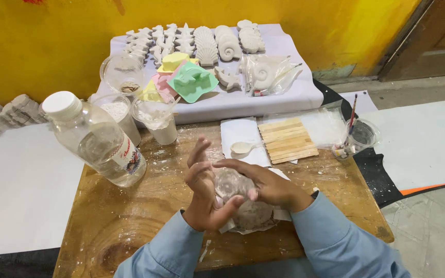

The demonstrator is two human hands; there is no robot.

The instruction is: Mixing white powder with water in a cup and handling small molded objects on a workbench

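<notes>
My left hand (202, 190) and my right hand (266, 183) close together around a round, pale plaster cast (231, 185) with a shell-like relief. They hold it over a translucent mould on white paper (251, 216) near the front of a small wooden table (130, 216). The left fingers stand up along the cast's left side; the right fingers lie over its top and right side. Both sleeves are light blue.
A big clear bottle with a white cap (96, 139) leans at the left. Behind stand plastic cups of white powder (158, 121), a white spoon (243, 148), a row of wooden sticks (288, 140) and a cup with brushes (355, 136). Coloured moulds (191, 80) and several white casts (207, 44) lie beyond.
</notes>
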